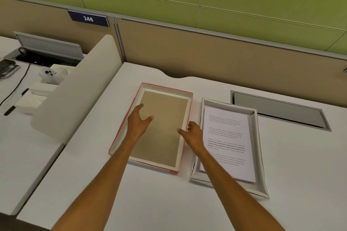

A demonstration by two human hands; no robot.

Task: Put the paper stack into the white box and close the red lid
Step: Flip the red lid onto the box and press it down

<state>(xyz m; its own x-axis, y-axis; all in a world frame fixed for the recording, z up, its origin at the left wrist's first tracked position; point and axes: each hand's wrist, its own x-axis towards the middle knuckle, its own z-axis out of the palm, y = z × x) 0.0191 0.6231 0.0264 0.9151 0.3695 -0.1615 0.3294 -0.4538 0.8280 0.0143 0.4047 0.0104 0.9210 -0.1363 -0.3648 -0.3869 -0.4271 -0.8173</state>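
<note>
Head view
Red lid [161, 127]: lies upside down on the white desk [150, 193], brown inner face up, just left of the white box.
White box [260, 155]: open, beside the lid.
Paper stack [228, 137]: printed sheets lying flat inside the white box.
Left hand [139, 120]: fingers spread wide, empty, over the lid's left part.
Right hand [193, 133]: loosely spread, empty, at the lid's right wall, forearm crossing the box.
Desk hatch [277, 110]: grey, behind the box.
</note>
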